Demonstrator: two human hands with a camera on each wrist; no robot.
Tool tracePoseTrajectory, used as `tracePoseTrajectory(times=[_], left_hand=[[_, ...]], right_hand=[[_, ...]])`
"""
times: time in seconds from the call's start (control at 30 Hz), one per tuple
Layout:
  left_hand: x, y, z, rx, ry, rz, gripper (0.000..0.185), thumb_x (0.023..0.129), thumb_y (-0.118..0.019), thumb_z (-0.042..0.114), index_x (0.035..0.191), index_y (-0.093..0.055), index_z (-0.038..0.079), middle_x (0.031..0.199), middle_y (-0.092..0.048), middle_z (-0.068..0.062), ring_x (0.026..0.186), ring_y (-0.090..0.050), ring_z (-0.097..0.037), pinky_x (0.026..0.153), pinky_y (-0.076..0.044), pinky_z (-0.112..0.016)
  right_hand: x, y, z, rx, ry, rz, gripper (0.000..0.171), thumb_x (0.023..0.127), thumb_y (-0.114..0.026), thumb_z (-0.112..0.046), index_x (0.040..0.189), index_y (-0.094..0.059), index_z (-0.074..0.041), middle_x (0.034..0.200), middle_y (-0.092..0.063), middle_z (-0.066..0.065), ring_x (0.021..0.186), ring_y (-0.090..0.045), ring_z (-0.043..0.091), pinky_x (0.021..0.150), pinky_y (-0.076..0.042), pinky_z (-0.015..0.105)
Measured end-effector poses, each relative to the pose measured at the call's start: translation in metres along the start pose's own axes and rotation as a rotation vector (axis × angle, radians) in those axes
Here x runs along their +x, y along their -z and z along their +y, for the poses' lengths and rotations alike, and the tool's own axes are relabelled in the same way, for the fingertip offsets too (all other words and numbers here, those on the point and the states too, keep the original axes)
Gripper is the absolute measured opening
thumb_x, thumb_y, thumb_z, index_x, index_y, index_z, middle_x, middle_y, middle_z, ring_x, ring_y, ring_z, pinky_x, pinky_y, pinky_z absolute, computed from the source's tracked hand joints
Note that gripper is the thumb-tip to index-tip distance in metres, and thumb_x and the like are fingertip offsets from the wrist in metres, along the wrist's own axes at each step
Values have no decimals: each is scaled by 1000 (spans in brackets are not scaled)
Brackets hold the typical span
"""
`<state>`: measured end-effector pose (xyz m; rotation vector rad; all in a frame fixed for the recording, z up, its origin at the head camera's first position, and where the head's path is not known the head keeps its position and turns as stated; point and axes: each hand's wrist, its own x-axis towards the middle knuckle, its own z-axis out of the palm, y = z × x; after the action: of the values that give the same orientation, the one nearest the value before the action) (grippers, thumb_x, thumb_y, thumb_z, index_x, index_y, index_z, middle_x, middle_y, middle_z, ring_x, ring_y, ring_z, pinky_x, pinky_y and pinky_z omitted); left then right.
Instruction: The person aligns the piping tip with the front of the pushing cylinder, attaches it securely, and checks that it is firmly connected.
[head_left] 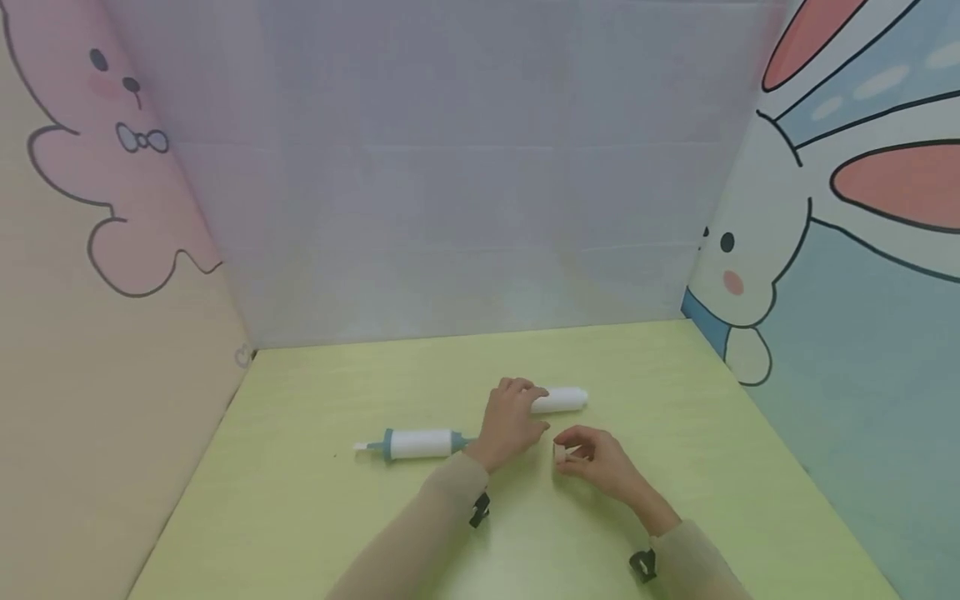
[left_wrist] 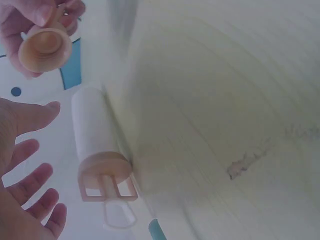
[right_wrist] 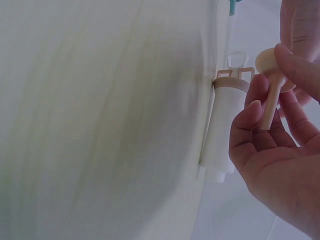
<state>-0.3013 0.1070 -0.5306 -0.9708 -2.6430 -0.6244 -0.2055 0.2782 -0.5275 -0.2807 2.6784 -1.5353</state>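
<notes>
A white roller tube (head_left: pixel 561 400) with a beige end cap lies on the green table (head_left: pixel 315 500). My left hand (head_left: pixel 514 419) hovers at its near end with fingers spread, and in the left wrist view the left hand (left_wrist: pixel 27 185) sits just beside the tube (left_wrist: pixel 92 130) without gripping it. Just to the right, my right hand (head_left: pixel 596 460) pinches a small beige plug (head_left: pixel 560 452) between thumb and fingers. Seen from the right wrist, the plug (right_wrist: pixel 272 90) has a round head and a thin stem, held beside the tube (right_wrist: pixel 222 130).
A second white roller with blue-green end pieces (head_left: pixel 417 443) lies left of my left hand. Cartoon-printed panels wall the table on the left (head_left: pixel 90 333), back (head_left: pixel 465 208) and right (head_left: pixel 862 333).
</notes>
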Motion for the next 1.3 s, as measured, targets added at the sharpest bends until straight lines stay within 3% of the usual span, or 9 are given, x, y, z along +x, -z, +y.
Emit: tracePoseTrajectory(times=[0.23,0.47,0.6,0.83,1.0,1.3], left_hand=[[20,-17,0,109,44,-144,68,72,-78,40,132,-51,22,126,-56,0,116,-47,-23,91,-38,-44],[28,-24,-1,29,162,-241,65,72,-78,39,131,-54,25,125,-58,-1,111,-49,-25,88,-37,-49],[31,-25,-2,10,179,-270,59,75,-76,34,130,-55,28,123,-60,-3,105,-53,-25,82,-41,-44],[33,-27,-6,73,170,-264,45,85,-65,22,127,-57,32,112,-64,-3,94,-57,-25,76,-46,-43],[30,-28,-12,94,156,-253,46,84,-66,24,127,-57,34,109,-64,-3,89,-60,-25,73,-47,-41],[22,-6,-19,84,79,-203,50,79,-70,18,126,-59,33,106,-66,-5,88,-62,-25,68,-48,-39]], right_hand=[[-3,0,0,-3,-44,2,34,80,-74,-16,109,-63,-1,106,-65,12,85,-64,23,72,-51,25],[-3,-2,3,-33,-48,-7,35,79,-74,-18,109,-63,-3,105,-66,8,85,-64,22,71,-51,25],[-3,-1,5,-41,-24,6,35,79,-75,-18,109,-63,-3,104,-66,7,83,-64,20,70,-51,25],[-4,2,3,-64,-16,9,33,80,-74,-21,108,-64,-6,103,-66,5,82,-64,20,69,-50,25],[-3,3,1,-69,-23,-1,36,80,-74,-22,109,-63,-3,104,-66,6,81,-64,20,69,-50,25],[-4,8,-4,-103,12,36,35,80,-73,-20,109,-64,-2,103,-67,9,77,-63,14,67,-50,25]])
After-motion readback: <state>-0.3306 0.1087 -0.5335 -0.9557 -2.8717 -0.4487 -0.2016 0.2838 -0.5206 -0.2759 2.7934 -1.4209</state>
